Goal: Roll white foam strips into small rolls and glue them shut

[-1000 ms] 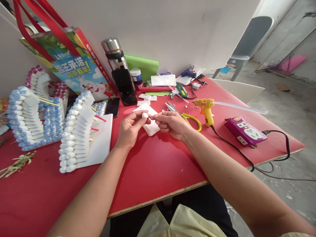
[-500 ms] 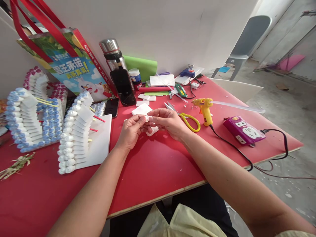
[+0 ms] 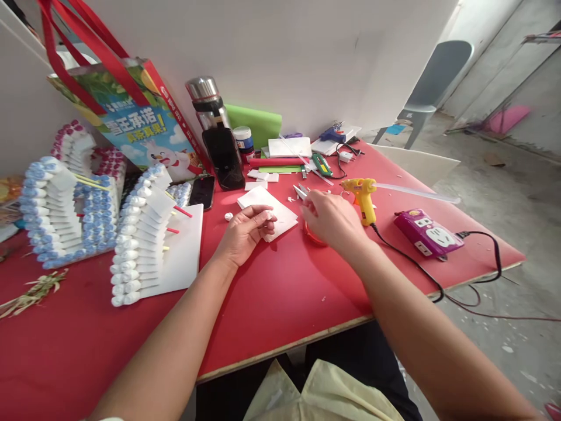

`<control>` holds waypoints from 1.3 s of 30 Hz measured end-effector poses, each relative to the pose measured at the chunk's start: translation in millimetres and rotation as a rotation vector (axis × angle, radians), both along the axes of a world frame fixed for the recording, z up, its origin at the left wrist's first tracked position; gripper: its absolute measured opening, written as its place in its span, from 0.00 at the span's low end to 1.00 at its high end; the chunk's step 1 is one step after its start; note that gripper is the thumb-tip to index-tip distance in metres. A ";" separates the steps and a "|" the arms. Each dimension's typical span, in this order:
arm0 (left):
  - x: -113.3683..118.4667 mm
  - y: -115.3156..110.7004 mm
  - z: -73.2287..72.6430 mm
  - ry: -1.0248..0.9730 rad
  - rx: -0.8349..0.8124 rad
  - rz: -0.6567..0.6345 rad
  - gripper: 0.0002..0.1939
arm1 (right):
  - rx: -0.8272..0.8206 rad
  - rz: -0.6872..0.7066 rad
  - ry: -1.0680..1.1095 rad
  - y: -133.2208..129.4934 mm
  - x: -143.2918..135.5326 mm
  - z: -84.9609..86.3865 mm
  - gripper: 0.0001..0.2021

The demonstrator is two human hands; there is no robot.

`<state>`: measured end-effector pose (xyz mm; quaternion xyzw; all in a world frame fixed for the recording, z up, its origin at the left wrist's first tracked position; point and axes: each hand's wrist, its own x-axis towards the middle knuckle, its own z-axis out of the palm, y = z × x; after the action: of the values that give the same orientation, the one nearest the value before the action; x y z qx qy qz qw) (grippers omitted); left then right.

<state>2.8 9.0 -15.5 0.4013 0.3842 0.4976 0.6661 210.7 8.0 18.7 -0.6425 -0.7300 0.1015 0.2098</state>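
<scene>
My left hand (image 3: 248, 231) is closed in a pinch on a small white rolled bud (image 3: 269, 215), just above a stack of white paper squares (image 3: 280, 219). A similar white bud (image 3: 228, 216) lies on the table left of the stack. My right hand (image 3: 331, 216), slightly blurred, is curled over the scissors (image 3: 301, 192). Their blades point away past its fingertips, and an orange loop shows beneath the palm. Its fingers are partly hidden from above. Right of that hand stands a yellow glue gun (image 3: 363, 196) with a clear stick in its back.
White and blue bud-covered paper structures (image 3: 131, 245) stand at left. Behind are a patterned bag (image 3: 144, 128), a thermos (image 3: 205, 96), phones (image 3: 203, 192) and a green cutter (image 3: 322, 165). A purple power strip (image 3: 432, 233) and its cord lie near the right edge.
My hands have parted. The right hand has moved right and down onto the scissors, while the left keeps the white bud. The paper stack is more exposed, and the view has shifted slightly.
</scene>
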 end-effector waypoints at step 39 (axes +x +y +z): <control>1.1 1.9 -2.9 -0.188 -0.145 0.068 0.06 | 0.055 0.371 0.168 -29.0 32.4 -29.2 0.21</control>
<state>3.9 10.9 -18.4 0.2904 0.3686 0.5262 0.7091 243.0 -20.9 -10.6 -0.4802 -0.8183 0.1715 0.2651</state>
